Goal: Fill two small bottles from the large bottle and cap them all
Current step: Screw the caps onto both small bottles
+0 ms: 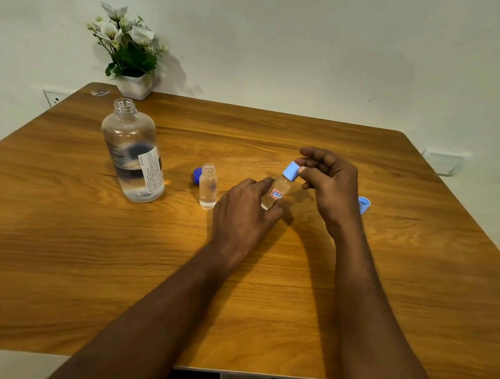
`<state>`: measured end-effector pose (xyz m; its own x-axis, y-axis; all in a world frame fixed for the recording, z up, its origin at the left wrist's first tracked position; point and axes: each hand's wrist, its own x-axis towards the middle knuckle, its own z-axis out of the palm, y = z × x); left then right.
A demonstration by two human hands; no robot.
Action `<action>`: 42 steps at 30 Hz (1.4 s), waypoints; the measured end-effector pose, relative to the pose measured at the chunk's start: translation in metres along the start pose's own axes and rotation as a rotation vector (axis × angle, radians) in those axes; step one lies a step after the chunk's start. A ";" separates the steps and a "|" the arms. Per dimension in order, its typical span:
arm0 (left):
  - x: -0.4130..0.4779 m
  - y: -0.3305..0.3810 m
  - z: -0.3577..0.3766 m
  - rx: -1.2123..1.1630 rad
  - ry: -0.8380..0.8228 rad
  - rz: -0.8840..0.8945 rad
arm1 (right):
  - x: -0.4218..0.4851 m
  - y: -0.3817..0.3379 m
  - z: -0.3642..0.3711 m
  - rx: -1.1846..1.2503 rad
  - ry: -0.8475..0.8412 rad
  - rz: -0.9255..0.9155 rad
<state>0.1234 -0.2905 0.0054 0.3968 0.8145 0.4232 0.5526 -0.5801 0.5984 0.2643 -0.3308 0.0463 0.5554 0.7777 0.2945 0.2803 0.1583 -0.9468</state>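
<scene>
Now the person's left hand (pixel 245 210) clamps one small bottle (pixel 278 192) while the right hand (pixel 328 182) pinches its light blue cap (pixel 291 171). Left of it, the second small bottle (pixel 208 185), filled, and the large bottle (pixel 132 152) stand uncapped.

The left hand (pixel 245 216) grips a small bottle (pixel 279 190), tilted toward the right hand (pixel 330 187); the right fingertips (pixel 303 171) pinch the light blue cap (pixel 291 171) on its neck; a second small bottle (pixel 208 185) stands uncapped just left of the left hand, a dark blue cap (pixel 197 175) behind it; the large bottle (pixel 132 152) stands open farther left; another light blue cap (pixel 363 204) lies just right of the right hand on the table (pixel 85 265).
</scene>
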 end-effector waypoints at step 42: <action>0.002 0.004 -0.003 -0.172 0.074 -0.118 | -0.007 0.001 0.013 -0.215 -0.105 0.027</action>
<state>0.1241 -0.2912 0.0109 0.2785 0.8785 0.3881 0.4567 -0.4766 0.7512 0.2504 -0.3276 0.0416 0.4836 0.8406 0.2439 0.4332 0.0123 -0.9012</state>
